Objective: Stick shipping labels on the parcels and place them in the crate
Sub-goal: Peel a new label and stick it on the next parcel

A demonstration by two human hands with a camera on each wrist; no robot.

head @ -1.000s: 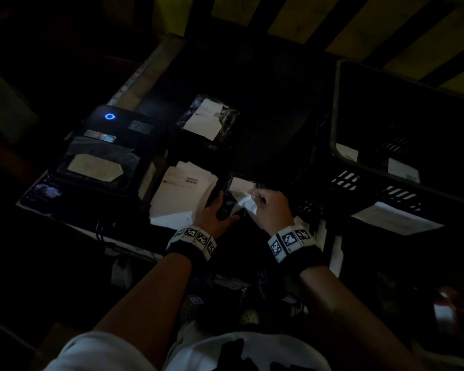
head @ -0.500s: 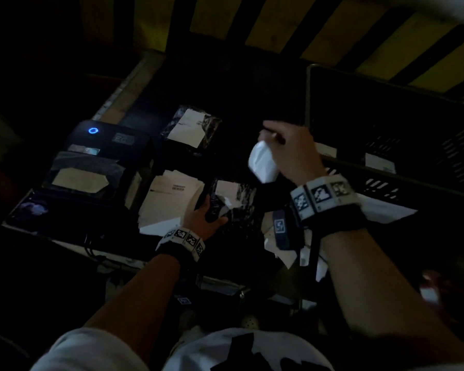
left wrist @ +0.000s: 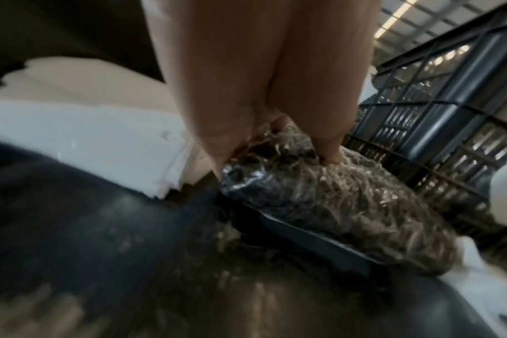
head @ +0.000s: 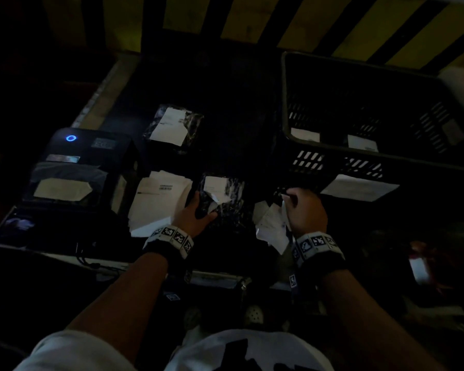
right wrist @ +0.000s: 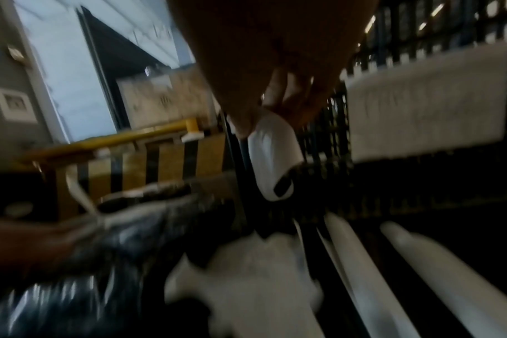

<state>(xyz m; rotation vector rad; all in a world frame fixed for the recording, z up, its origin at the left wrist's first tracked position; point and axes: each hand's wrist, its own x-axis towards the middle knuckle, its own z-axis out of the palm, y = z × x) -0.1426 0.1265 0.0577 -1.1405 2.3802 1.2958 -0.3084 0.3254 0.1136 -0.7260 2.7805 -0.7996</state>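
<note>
Parcels lay on the dark surface (head: 220, 84): in the head view one wrapped parcel (head: 225, 202) sat just right of a stack of labels (head: 158, 202), the left hand (head: 196, 215) gripping its near left edge, a white label (head: 216, 187) on top. A second labelled parcel (head: 174, 127) lay farther back. The right hand (head: 306, 210) pinched a curled white backing strip (head: 284, 207) before the crate (head: 370, 156).

From the left wrist, thumb and fingers (left wrist: 324, 137) clamped the crinkled parcel (left wrist: 348, 205).

From the right wrist, blurred fingers (right wrist: 278, 96) held the curled strip (right wrist: 272, 157) beside the crate (right wrist: 420, 194).
</note>
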